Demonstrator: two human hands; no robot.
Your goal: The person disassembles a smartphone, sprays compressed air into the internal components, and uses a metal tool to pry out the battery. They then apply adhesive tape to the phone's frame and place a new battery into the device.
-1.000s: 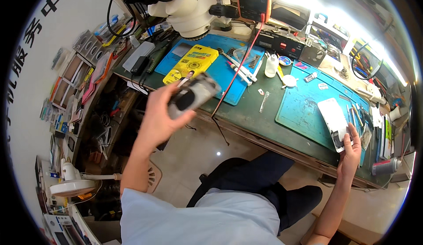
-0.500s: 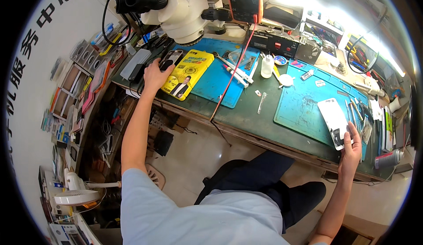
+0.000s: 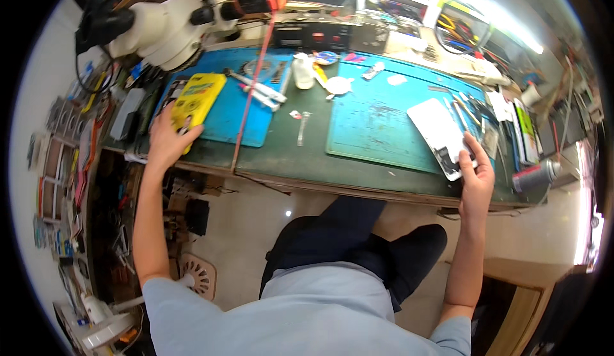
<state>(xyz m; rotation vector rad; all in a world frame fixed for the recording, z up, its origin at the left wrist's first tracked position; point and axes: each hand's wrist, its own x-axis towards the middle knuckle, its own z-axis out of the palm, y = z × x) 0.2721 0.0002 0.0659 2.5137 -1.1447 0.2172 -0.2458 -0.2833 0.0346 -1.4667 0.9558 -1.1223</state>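
My left hand (image 3: 169, 140) is on the near end of a flat yellow box (image 3: 203, 97), its thumb at the right edge and its fingers at the left. The box lies over the left part of a blue work mat (image 3: 246, 126). At the right, my right hand (image 3: 476, 174) grips the near end of a white phone panel (image 3: 435, 129), thumb on top. Dark parts show on the panel near my thumb. The panel lies tilted over the second blue mat (image 3: 371, 122). My left fingertips are partly blurred.
A white microscope (image 3: 169, 33) stands at the back left. A red cable (image 3: 252, 90) hangs across the left mat. Between the mats stands a white bottle (image 3: 303, 73). Hand tools (image 3: 465, 110) lie right of the panel, and a spray can (image 3: 536, 175) lies by the right edge.
My left hand has moved from the dark phone beside the yellow box onto the box's near end. My right hand still holds the panel. The view has turned to the right.
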